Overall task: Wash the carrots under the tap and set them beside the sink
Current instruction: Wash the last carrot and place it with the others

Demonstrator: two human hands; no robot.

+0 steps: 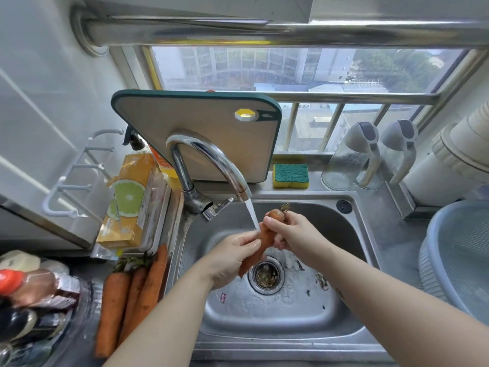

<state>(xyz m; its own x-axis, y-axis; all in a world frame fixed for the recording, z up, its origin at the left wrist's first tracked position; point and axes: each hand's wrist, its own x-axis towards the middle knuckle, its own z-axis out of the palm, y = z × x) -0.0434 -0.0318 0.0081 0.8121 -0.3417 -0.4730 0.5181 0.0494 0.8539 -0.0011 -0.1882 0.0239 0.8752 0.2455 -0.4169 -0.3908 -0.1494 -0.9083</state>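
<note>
Under the tap (211,165), one carrot (260,242), right hand (291,231) and left hand (232,258) both wrapped tightly around it.

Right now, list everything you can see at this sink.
carrot in hand: one, orange, under the tap
carrots on counter: three, orange, left of the sink
tap: one, chrome, behind the sink, running
sink: one, steel, centre
cutting board: one, beige, green rim, behind the tap
sponge: one, green and yellow, behind the sink
jugs: two, clear, right of the sponge
box: one, orange, left of the tap
basin: one, blue-grey, right of the sink
left hand: grips the carrot's lower half
right hand: grips the carrot's top
</note>
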